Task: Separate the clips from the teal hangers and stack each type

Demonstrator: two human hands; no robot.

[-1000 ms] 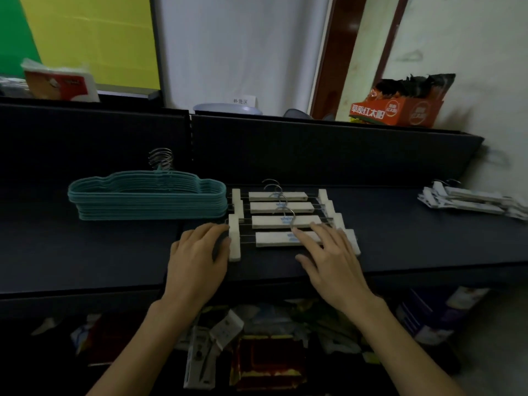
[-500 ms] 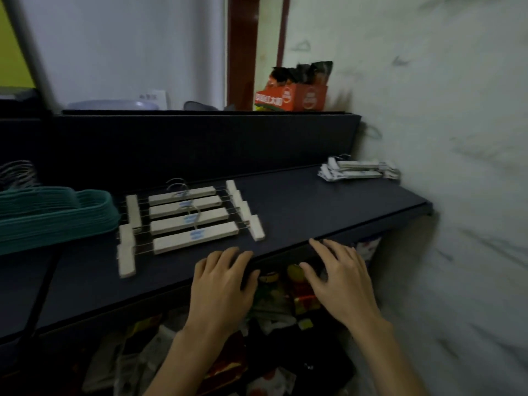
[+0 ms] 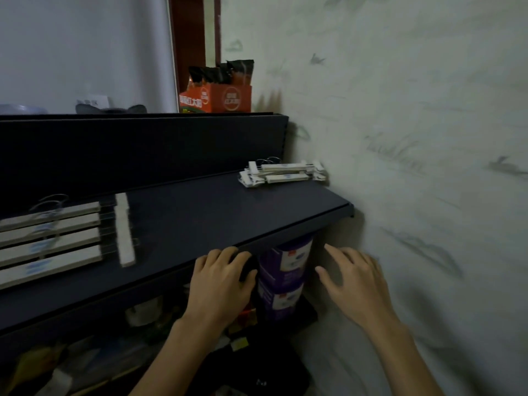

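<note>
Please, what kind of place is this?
Probably a small shop or stockroom: a dark metal display shelf against a wall, an orange carton of snack packets on top, and purple-and-white packaged goods stored below.

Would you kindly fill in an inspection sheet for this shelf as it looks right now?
Surface: dark shelf, bare in its middle stretch.
Job's things: row of white clip hangers laid side by side at the left, blurred; small pile of white clip hangers at the far right end by the wall. No teal hangers in view.
Clutter: purple tubs stacked under the shelf; orange carton on top of the back panel.
Grippers: left hand rests with fingers over the shelf's front edge, holding nothing; right hand hangs open off the shelf's right end.
Cables: nothing seen.
Surroundings: pale marked wall on the right.
</note>
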